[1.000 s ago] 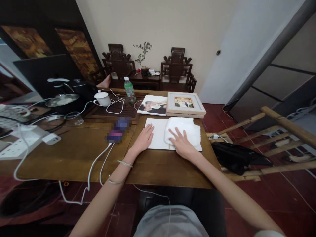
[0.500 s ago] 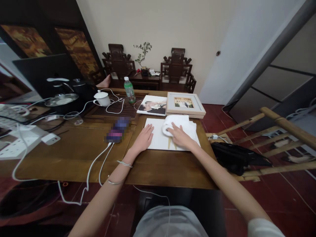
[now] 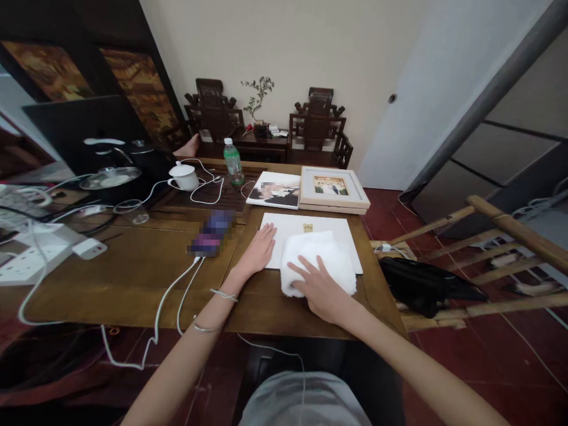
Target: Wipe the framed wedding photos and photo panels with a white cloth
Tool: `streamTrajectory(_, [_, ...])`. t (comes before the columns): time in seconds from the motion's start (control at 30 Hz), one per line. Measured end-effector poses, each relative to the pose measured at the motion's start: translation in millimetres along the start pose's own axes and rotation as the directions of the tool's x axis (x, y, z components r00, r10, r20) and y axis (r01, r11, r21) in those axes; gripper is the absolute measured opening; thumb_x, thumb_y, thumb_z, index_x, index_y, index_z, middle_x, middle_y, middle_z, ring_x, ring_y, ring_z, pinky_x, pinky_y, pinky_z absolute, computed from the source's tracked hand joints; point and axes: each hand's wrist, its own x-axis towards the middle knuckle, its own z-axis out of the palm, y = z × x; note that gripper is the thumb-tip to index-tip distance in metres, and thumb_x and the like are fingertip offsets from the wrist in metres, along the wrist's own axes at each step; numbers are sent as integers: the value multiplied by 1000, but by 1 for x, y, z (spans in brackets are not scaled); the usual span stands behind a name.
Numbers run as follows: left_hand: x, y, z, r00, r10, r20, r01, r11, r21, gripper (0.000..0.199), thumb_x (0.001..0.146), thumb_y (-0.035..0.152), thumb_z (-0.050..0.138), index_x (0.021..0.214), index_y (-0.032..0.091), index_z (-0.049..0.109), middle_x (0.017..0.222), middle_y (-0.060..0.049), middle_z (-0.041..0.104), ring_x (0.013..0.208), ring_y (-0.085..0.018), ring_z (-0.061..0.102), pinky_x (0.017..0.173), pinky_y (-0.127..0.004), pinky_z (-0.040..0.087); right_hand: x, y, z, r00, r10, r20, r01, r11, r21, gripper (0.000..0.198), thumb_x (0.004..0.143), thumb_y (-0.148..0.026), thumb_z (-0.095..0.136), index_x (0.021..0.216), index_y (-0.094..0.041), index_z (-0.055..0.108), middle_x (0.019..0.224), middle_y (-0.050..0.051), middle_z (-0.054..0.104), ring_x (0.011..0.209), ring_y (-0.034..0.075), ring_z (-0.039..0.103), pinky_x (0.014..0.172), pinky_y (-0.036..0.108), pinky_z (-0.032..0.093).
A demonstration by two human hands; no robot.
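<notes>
A flat white panel (image 3: 281, 228) with a small tan patch (image 3: 307, 228) lies on the wooden table. My left hand (image 3: 260, 247) rests on the panel's left edge, fingers stretched out and holding nothing. A folded white towel (image 3: 331, 248) covers the panel's near right part and hangs over its front edge onto the table. My right hand (image 3: 317, 287) presses on the towel, fingers spread across the top and thumb at its fold. The towel hides the panel's lower right area.
Behind the panel lie a photo print (image 3: 277, 192) and stacked picture frames (image 3: 332, 186). A green bottle (image 3: 233, 163), lidded white cup (image 3: 183, 176), phone (image 3: 213, 234), clear cup (image 3: 132, 211) and power strip (image 3: 33, 254) with cables sit leftward. A bamboo rack (image 3: 448, 225) stands right.
My right hand has drawn the towel toward me, from the panel's upper right to its front edge. The tan patch now shows above the towel. My left hand has stayed in place.
</notes>
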Motion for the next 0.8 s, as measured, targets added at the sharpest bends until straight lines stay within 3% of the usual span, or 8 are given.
streamTrajectory(0.1, [0, -3, 2, 1000, 4, -6, -4, 1000, 1, 51, 97, 31, 25, 139, 6, 38, 151, -18, 30, 142, -25, 23, 115, -47, 24, 16, 14, -6, 1000, 27, -2, -27, 999, 27, 55, 72, 5, 36, 117, -17, 59, 147, 9, 40, 140, 31, 24, 107, 66, 21])
streamTrajectory(0.27, [1, -8, 5, 1000, 9, -13, -9, 1000, 4, 51, 96, 32, 26, 139, 7, 38, 151, -18, 30, 142, -25, 23, 114, -48, 25, 77, 58, -8, 990, 137, -23, -138, 990, -37, 60, 72, 5, 37, 126, -16, 53, 149, 13, 36, 140, 34, 21, 103, 70, 22])
streamTrajectory(0.37, [1, -9, 5, 1000, 19, -19, -19, 1000, 3, 51, 97, 32, 26, 140, 8, 37, 150, -18, 32, 142, -25, 23, 114, -48, 26, 98, 63, -3, 981, 191, -43, -194, 974, -117, 58, 77, 3, 35, 130, -14, 51, 150, 16, 33, 139, 37, 22, 102, 72, 20])
streamTrajectory(0.47, [2, -8, 5, 1000, 23, -11, -23, 1000, 14, 53, 96, 30, 25, 140, 3, 36, 150, -20, 31, 142, -26, 23, 114, -47, 25, 89, 43, 4, 991, 123, -44, -129, 976, -177, 51, 82, -1, 35, 129, -13, 52, 150, 19, 32, 138, 39, 24, 103, 71, 19])
streamTrajectory(0.63, [2, -7, 4, 1000, 17, 0, -17, 1000, 25, 52, 96, 29, 24, 140, 3, 36, 150, -20, 31, 141, -26, 24, 115, -47, 24, 37, -2, 6, 999, -41, -23, 37, 987, -156, 41, 83, -7, 41, 117, -16, 60, 149, 17, 34, 138, 38, 25, 106, 68, 19])
streamTrajectory(0.73, [2, -7, 4, 1000, 12, 2, -12, 1000, 26, 52, 96, 29, 25, 139, 3, 38, 149, -19, 32, 141, -26, 25, 115, -47, 24, 22, -4, -2, 999, -54, 0, 54, 996, -70, 44, 79, -2, 40, 114, -17, 62, 146, 13, 41, 137, 33, 29, 108, 63, 21])
streamTrajectory(0.8, [2, -7, 4, 1000, 12, 2, -12, 1000, 26, 52, 95, 28, 25, 139, 3, 38, 149, -19, 32, 141, -26, 24, 115, -46, 23, 28, 8, -9, 1000, -25, 9, 25, 1000, -14, 48, 76, 1, 38, 114, -16, 62, 142, 13, 46, 136, 28, 33, 109, 60, 23])
